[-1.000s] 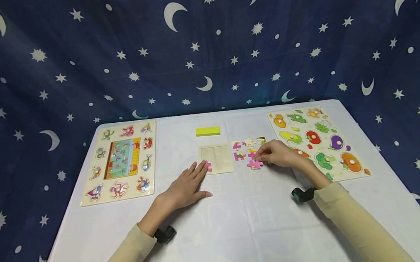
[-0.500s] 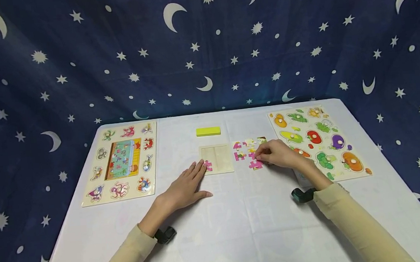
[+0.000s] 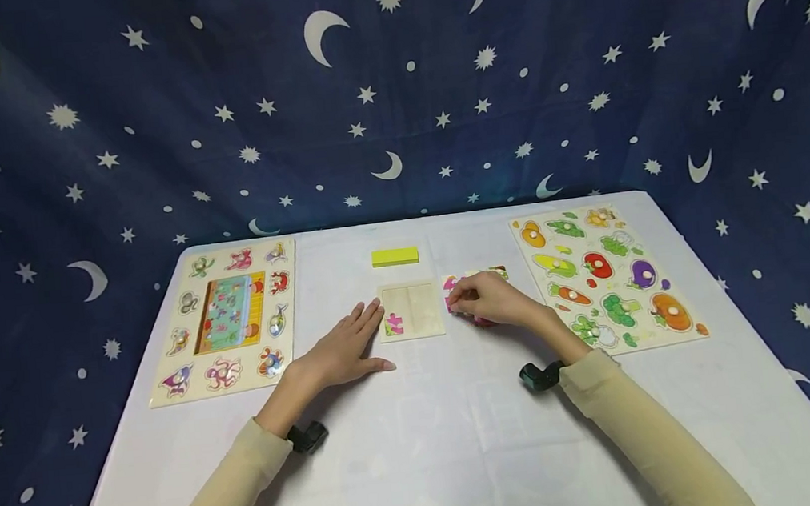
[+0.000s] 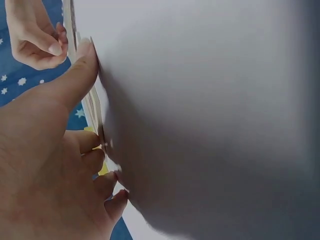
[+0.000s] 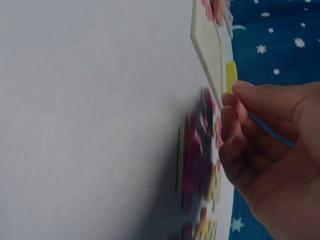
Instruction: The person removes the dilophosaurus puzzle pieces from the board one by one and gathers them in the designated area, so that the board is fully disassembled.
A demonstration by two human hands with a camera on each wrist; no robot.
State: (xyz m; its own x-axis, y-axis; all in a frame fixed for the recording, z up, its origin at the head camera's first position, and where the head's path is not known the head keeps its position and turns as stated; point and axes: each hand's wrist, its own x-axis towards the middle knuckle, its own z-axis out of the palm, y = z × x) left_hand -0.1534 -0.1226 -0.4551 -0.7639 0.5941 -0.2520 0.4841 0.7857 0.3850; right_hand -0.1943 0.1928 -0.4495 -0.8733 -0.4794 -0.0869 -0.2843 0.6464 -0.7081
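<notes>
A small square wooden puzzle tray (image 3: 425,311) lies mid-table, with one pink jigsaw piece (image 3: 394,325) in its near left corner. My left hand (image 3: 337,351) rests on the cloth with fingers spread, fingertips at the tray's left edge. My right hand (image 3: 496,300) hovers over the loose jigsaw pieces (image 5: 192,160) right of the tray, partly covering them. In the right wrist view its thumb and fingers are loosely bent close together, and no piece shows between them.
A yellow block (image 3: 395,257) lies behind the tray. A sea-animal knob puzzle board (image 3: 178,305) is at the left, a vegetable knob puzzle board (image 3: 630,265) at the right. A starry blue curtain (image 3: 252,73) hangs behind the white-covered table (image 3: 422,444).
My right hand has moved left across the loose pieces, towards the tray. The left hand has drawn slightly left, showing more of the pink piece. The head view has shifted slightly.
</notes>
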